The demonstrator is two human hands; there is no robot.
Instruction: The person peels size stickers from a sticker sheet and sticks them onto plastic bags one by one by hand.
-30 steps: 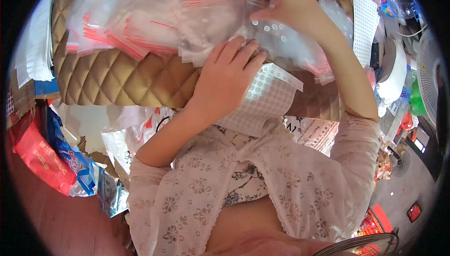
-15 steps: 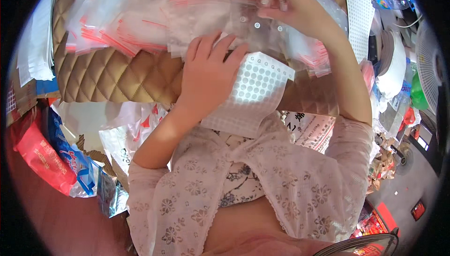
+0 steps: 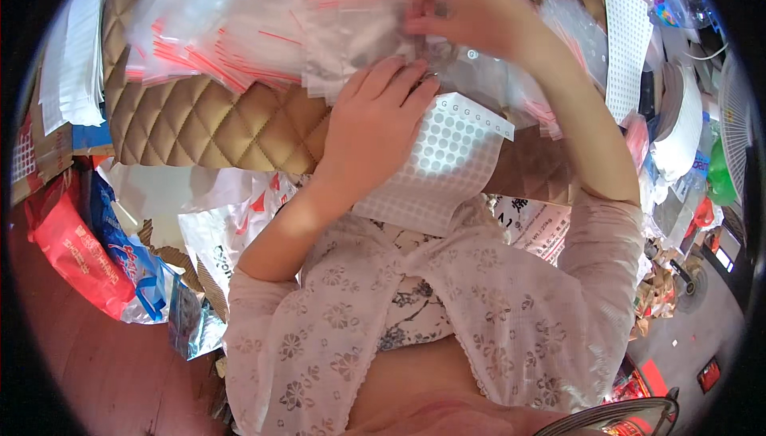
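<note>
My left hand (image 3: 377, 121) lies with fingers stretched and a little apart, over the near edge of the clear zip bags (image 3: 335, 41) and the left side of a sticker sheet (image 3: 447, 145). The pale sheet bears rows of round grey dots, has a white printed strip at its top and hangs down toward my lap. Above the bags, my right hand (image 3: 467, 13) is bent with thumb and fingers drawn together in a pinch. Motion blurs its fingertips, and what is between them cannot be made out. A small round sticker (image 3: 472, 54) shows on the clear plastic beneath it.
The bags lie on a brown quilted surface (image 3: 215, 129). Another dotted sheet (image 3: 626, 45) is at its right edge, white papers (image 3: 72, 61) at the left. Red (image 3: 80, 256) and blue (image 3: 132, 252) bags stand low on the left; a white fan (image 3: 736, 109) is far right.
My right hand has moved left and slightly down over the bags, covering some of the round stickers seen before. The whole view has shifted a little; my left hand stays on the sheet and bags.
</note>
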